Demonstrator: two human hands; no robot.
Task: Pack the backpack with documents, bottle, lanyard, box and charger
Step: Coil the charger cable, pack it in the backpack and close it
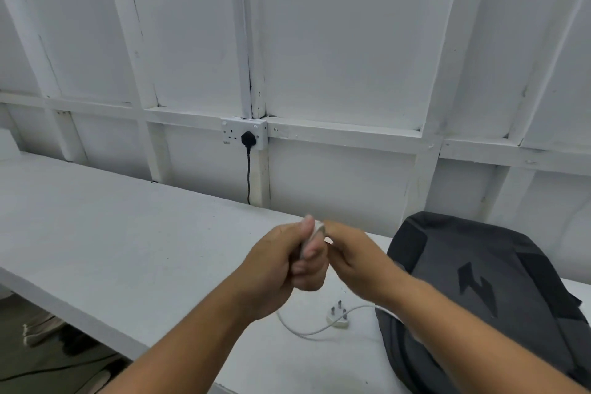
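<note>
Left hand (281, 262) — fingers (308, 265) clenched round charger cable (300, 334) | right hand (355, 262) pinches it, likely coiling | plug (338, 318) beside backpack (479, 281)

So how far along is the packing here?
Probably late. None of the other items shows on the table, so they may be in the backpack, whose inside is hidden. In hand: left hand and right hand hold the coiled charger cable, its plug lying on the table. Left: put the charger in.
</note>
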